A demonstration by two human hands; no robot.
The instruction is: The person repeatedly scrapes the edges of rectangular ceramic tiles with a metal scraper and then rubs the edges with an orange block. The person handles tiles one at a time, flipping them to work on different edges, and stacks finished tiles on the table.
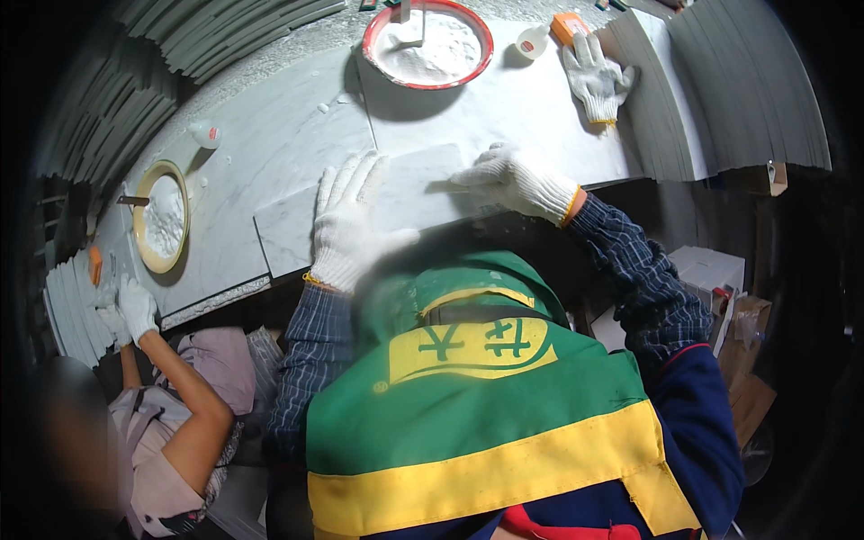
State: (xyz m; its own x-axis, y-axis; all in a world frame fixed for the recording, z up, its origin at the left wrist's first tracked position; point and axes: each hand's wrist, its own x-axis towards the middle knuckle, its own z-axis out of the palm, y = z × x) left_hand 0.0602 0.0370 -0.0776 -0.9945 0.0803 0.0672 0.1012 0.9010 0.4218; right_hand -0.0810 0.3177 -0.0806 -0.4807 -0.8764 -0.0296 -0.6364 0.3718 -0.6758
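- Steadying the pale marbled slab (pixel 409 198) looks like our step in hand; it lies flat on the bench (pixel 279 52) before us, and we read the clock from its middle, 12 pointing away from our body.
- Our left hand (pixel 346 220), in a white glove, rests palm down on the slab toward 9 o'clock, fingers fanned wide.
- Our right hand (pixel 522 184), gloved too, is at 3 o'clock, its fingers drawn together and pointing to 9. We cannot tell whether the grey mark (pixel 439 187) by its fingertips is a thin blade or a shadow, nor whether the hand grips anything.
- To do this well, we should press evenly through the whole left palm, well clear of the right fingers, and go lightly at the edges, which could chip.
- Leaning hard on the 6 o'clock edge might tip the slab, so our weight belongs nearer its middle.
- White crumbs (pixel 324 108) lie near 11 o'clock; we do best to have none beneath the slab, since grit could scratch or rock it.
- The red-rimmed basin (pixel 367 40) of white material sits at 12, a spare glove (pixel 594 81) at 2; both seem well clear of our fingers.
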